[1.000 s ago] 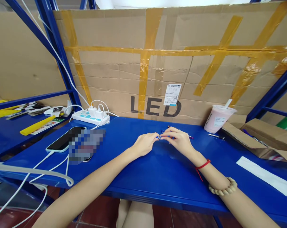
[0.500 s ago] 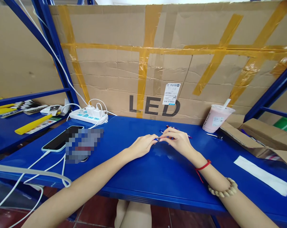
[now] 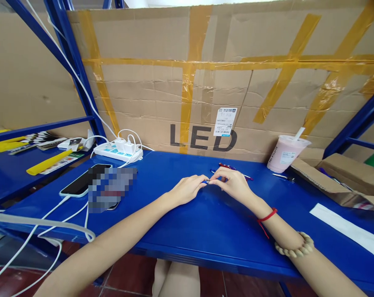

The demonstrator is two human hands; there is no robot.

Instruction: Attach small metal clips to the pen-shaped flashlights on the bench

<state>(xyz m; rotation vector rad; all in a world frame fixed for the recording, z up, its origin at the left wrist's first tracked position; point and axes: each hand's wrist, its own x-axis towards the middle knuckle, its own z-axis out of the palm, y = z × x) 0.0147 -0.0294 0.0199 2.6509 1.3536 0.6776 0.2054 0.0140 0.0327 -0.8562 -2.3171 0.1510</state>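
My left hand point(image 3: 187, 189) is closed around a blue pen point(image 3: 206, 181), most of it hidden in the fingers. Its short end with a shiny silver bit shows between the two hands. My right hand point(image 3: 232, 185), with a red string and a beaded bracelet on its wrist, pinches that silver end between thumb and fingertips. Just behind the right hand, several pens point(image 3: 249, 178) in red, purple and blue lie on the blue table point(image 3: 187, 231), partly covered by the fingers.
A pink drink cup point(image 3: 284, 154) stands at the back right. Nearby lie a dark slim pen-like item point(image 3: 283, 177), an open cardboard box point(image 3: 354, 181) and a white strip point(image 3: 348, 229). Left are a phone point(image 3: 81, 181), power strip point(image 3: 117, 152) and cables. A large carton point(image 3: 150, 95) stands behind.
The view has shifted slightly, so the scene sits a little to the right. Both hands keep nearly the same hold on the blue pen.
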